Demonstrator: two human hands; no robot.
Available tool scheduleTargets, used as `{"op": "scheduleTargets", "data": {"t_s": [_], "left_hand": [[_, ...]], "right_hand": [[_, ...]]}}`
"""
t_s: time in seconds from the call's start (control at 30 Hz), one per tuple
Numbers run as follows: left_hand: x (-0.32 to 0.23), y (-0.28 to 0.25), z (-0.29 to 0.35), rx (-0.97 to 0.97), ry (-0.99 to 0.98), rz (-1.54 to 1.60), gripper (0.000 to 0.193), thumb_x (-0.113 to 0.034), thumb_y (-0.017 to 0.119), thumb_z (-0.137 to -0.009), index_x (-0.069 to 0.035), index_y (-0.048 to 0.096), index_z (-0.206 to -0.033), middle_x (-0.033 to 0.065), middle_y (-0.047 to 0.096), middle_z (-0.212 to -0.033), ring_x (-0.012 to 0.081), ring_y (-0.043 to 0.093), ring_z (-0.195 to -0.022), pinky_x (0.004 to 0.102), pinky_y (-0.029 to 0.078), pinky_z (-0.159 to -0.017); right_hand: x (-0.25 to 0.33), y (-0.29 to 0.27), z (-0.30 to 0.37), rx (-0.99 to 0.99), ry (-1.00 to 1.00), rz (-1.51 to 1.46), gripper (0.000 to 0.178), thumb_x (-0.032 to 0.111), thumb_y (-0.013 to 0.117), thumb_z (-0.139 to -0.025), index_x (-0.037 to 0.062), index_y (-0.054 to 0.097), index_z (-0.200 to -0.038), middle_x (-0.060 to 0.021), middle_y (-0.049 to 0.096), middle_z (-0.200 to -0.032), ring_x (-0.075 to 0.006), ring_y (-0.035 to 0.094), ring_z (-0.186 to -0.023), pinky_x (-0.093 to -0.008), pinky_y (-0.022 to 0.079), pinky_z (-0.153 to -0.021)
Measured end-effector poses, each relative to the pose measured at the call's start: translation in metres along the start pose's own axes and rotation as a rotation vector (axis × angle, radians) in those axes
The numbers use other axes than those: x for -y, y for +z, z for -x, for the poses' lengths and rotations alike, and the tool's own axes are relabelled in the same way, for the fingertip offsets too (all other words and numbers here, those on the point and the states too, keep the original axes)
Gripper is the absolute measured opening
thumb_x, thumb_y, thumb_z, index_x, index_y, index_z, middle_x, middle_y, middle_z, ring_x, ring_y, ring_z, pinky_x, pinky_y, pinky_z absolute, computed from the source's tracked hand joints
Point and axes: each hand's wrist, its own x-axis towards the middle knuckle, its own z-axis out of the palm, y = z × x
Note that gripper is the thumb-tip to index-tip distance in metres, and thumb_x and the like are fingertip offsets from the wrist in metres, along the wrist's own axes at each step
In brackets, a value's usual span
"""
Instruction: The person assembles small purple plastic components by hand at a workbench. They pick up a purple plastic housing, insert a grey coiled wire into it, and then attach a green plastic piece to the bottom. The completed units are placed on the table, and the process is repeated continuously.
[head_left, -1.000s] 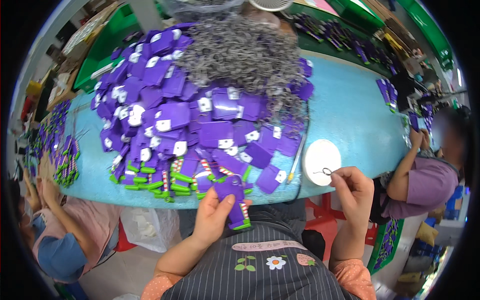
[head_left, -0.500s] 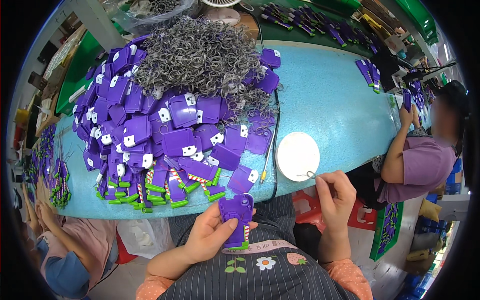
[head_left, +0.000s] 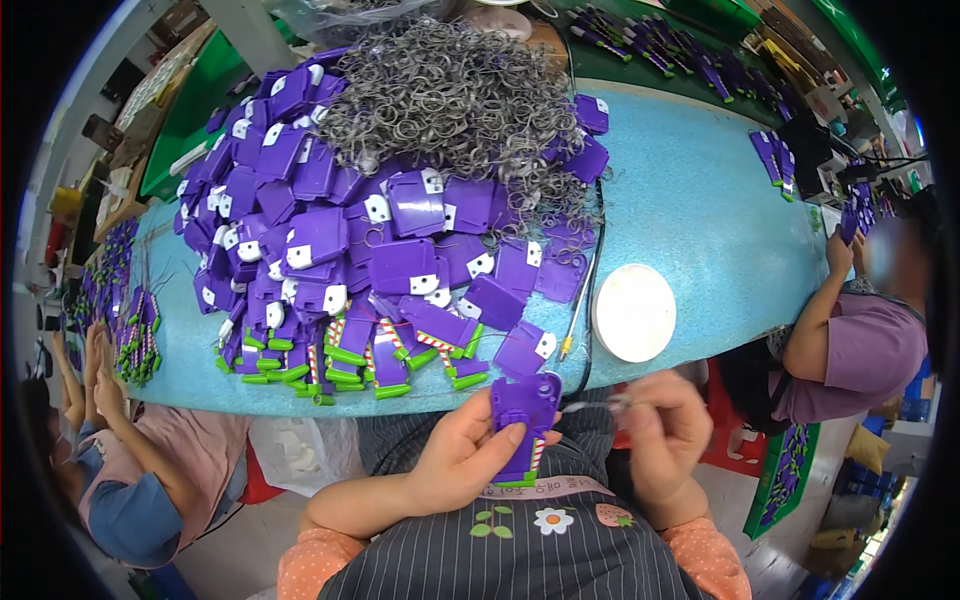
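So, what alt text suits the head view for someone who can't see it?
A left hand holds a purple-and-green part while the right hand pinches a blurred thin wire close beside it. Beyond, purple pieces and grey rings lie heaped on a blue table, a white disc to their right.

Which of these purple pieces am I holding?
The purple piece in your left hand, in front of the striped apron; the heaped ones lie on the blue table.

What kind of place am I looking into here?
Probably a factory assembly workshop: purple plastic parts and thin grey rings are heaped on a blue worktable, with one co-worker at the right and another at the left.
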Motion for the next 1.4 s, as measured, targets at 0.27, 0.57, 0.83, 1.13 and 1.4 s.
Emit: {"op": "scheduleTargets", "data": {"t_s": [0.27, 0.57, 0.83, 1.13, 1.4], "left_hand": [[0.002, 0.003, 0.009, -0.010, 0.086, -0.097, 0.036, -0.003, 0.039, -0.095, 0.003, 0.035, -0.130, 0.0130, 0.052, -0.121, 0.0179, 0.056, -0.107, 0.0280, 0.047, -0.087], [0.003, -0.008, 0.011, 0.111, 0.000, -0.425, 0.032, -0.005, 0.041, -0.094, 0.003, 0.040, -0.125, 0.0126, 0.061, -0.109, 0.0157, 0.061, -0.095, 0.0274, 0.048, -0.081], [0.006, -0.020, 0.011, 0.342, 0.078, -0.647, 0.028, -0.006, 0.050, -0.089, 0.002, 0.046, -0.116, 0.0119, 0.066, -0.089, 0.0179, 0.064, -0.073, 0.0303, 0.048, -0.064], [0.019, -0.022, 0.039, -0.063, -0.039, 0.101, 0.039, -0.010, 0.044, -0.095, -0.001, 0.032, -0.131, 0.0259, 0.053, -0.119, 0.0324, 0.059, -0.106, 0.0427, 0.049, -0.089], [0.026, -0.021, 0.038, -0.120, -0.162, 0.064, 0.048, 0.006, 0.046, -0.087, 0.000, 0.030, -0.133, 0.0170, 0.054, -0.120, 0.0241, 0.058, -0.108, 0.0343, 0.049, -0.090]], "right_hand": [[-0.024, 0.024, 0.004, 0.262, 0.053, -0.074, 0.004, 0.001, 0.052, -0.089, -0.0024, 0.053, -0.091, -0.0112, 0.056, -0.092, -0.0121, 0.055, -0.078, -0.0244, 0.044, -0.068], [-0.017, 0.018, 0.008, 0.263, 0.457, -0.379, 0.009, 0.004, 0.057, -0.088, -0.0001, 0.048, -0.090, -0.0042, 0.055, -0.087, -0.0081, 0.053, -0.079, -0.0226, 0.044, -0.069], [-0.028, -0.002, -0.039, 0.870, 0.813, -0.477, 0.016, 0.012, 0.066, -0.084, 0.0023, 0.054, -0.082, 0.0024, 0.057, -0.073, -0.0031, 0.050, -0.065, -0.0184, 0.039, -0.056], [-0.041, 0.058, -0.029, 0.296, -0.071, 1.070, 0.039, 0.023, 0.075, -0.069, 0.0016, 0.056, -0.095, -0.0130, 0.054, -0.091, -0.0250, 0.056, -0.073, -0.0338, 0.048, -0.060], [-0.016, 0.018, 0.005, 0.423, 0.392, 0.032, 0.020, 0.002, 0.065, -0.080, -0.0004, 0.055, -0.097, -0.0155, 0.052, -0.107, -0.0138, 0.058, -0.067, -0.0235, 0.045, -0.054]]}}
